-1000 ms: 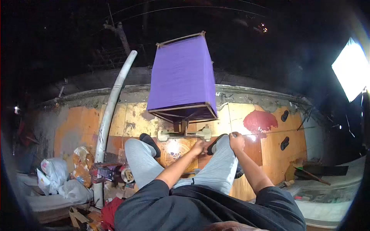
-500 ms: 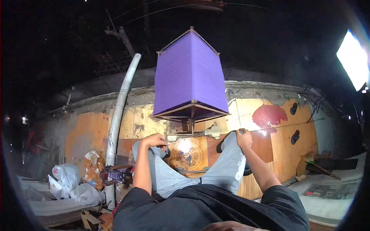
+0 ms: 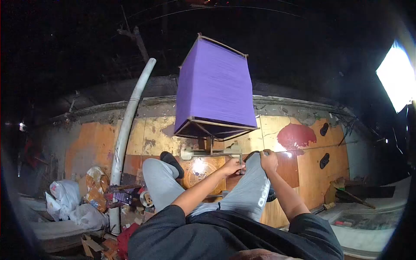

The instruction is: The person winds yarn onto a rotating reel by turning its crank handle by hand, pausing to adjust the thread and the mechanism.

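A box-shaped frame wrapped in purple thread (image 3: 219,80) stands on a short post above a low stand (image 3: 211,152). Thin sticks show at its top and bottom edges. My left hand (image 3: 232,167) reaches across to the right end of the stand, beside my right knee, with its fingers closed; what they hold is too small to make out. On the outer side of my right knee rests my right hand (image 3: 268,160), its fingers bent together against the grey trouser cloth (image 3: 253,177). Whether anything is pinched in them cannot be seen.
A long pale pipe (image 3: 130,112) slants at the left, near plastic bags (image 3: 65,195) and a purple item (image 3: 122,198). Dark slippers (image 3: 324,161) lie on the tiled floor (image 3: 312,173) at the right. A bright lamp (image 3: 396,78) shines at the upper right.
My left hand has moved right, from my left knee to the stand's right end. The purple frame has turned, showing one face more broadly. My left leg has swung outward.
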A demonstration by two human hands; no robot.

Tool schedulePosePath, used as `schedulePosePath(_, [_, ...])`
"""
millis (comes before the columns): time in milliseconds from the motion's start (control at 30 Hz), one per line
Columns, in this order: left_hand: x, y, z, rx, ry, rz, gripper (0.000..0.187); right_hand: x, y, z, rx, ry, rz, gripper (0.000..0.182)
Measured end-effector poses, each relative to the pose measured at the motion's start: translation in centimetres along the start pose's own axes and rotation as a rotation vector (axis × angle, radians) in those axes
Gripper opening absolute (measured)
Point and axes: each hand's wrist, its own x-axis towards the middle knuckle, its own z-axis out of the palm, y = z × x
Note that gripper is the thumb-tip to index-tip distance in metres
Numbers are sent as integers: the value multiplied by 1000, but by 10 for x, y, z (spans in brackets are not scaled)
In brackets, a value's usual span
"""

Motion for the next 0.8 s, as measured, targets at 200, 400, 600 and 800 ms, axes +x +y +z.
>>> schedulePosePath(200, [-7, -78, -87, 213, 342, -82, 6, 3, 4, 2, -11, -35, 24, 38])
schedulePosePath(400, [-84, -75, -210, 988, 482, -269, 31, 3, 5, 2, 19, -44, 19, 35])
schedulePosePath(600, [-175, 54, -204, 901, 289, -295, 28, 0, 1, 1, -4, -12, -17, 35])
schedulePosePath(800, [-162, 126, -98, 646, -13, 34, 29, 1, 2, 3, 21, -10, -41, 34])
